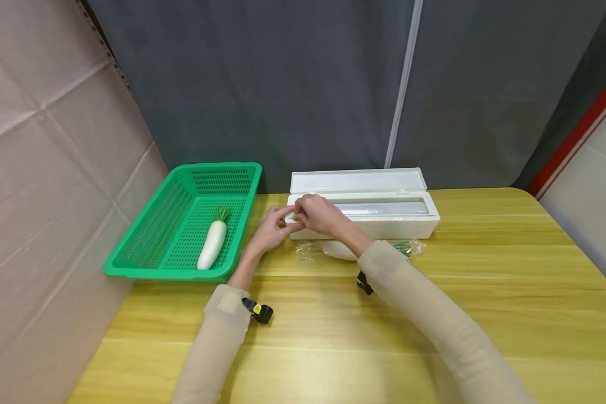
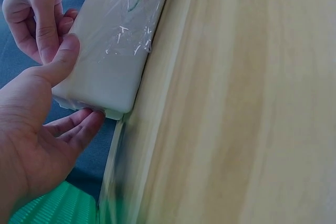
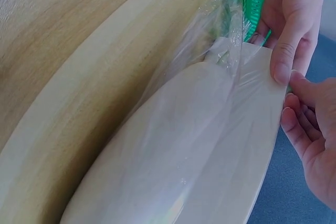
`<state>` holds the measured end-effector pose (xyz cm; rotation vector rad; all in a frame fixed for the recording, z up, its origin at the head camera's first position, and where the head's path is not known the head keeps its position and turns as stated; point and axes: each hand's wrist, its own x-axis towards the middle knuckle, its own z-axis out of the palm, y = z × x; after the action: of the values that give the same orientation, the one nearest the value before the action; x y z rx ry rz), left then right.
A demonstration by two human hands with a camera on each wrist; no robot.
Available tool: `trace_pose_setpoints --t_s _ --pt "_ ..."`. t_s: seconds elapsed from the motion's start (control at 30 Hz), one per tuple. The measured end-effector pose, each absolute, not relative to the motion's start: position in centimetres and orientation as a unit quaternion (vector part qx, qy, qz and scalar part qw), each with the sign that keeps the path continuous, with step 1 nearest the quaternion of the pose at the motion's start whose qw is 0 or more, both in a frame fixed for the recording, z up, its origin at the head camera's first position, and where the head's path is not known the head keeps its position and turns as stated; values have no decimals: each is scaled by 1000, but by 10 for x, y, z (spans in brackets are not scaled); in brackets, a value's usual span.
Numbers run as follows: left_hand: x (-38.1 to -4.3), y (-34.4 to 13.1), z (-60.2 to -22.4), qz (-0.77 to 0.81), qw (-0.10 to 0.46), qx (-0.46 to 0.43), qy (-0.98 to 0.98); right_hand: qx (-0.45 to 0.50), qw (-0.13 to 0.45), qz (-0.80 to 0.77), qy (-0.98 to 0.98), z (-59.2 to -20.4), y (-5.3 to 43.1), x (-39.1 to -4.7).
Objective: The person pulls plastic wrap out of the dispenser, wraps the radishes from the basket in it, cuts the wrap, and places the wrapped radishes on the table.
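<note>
A white cling film dispenser (image 1: 368, 229) stands on the table with its lid (image 1: 358, 180) raised and a roll of film (image 1: 379, 209) showing inside. My left hand (image 1: 270, 231) grips the dispenser's left end, thumb on its front and fingertips at the end face (image 2: 100, 109). Beside that thumb, my right hand (image 1: 323, 216) pinches a small green slider (image 1: 292, 215) at the dispenser's top left edge, mostly hidden by the fingers. In front of the dispenser lies a white radish (image 3: 157, 145) wrapped in clear film, its green leaves (image 1: 403, 247) to the right.
On the left, a green plastic basket (image 1: 171, 274) holds another white radish (image 1: 212, 244) with short green stems. A grey curtain (image 1: 283, 84) hangs behind the wooden table (image 1: 313, 348). A pale wall covering (image 1: 55, 185) borders the left side.
</note>
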<state>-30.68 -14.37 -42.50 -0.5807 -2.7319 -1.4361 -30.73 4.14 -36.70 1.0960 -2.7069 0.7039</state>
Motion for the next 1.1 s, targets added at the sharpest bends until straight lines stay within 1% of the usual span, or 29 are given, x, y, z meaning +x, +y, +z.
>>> trace_pose_setpoints --t_s 0.23,0.63,0.87,1.1 --pt "-307 -143 -423 -450 5 -193 -872 364 75 231 -899 -365 45 -308" --pt "-307 -144 -426 -439 10 -190 -878 361 62 232 -901 -367 46 -308" --pt "-307 -145 -427 -436 17 -193 -879 373 72 222 -898 -368 48 -308" --pt "-307 -144 -426 -438 22 -198 -876 368 59 209 -904 -367 49 -309"
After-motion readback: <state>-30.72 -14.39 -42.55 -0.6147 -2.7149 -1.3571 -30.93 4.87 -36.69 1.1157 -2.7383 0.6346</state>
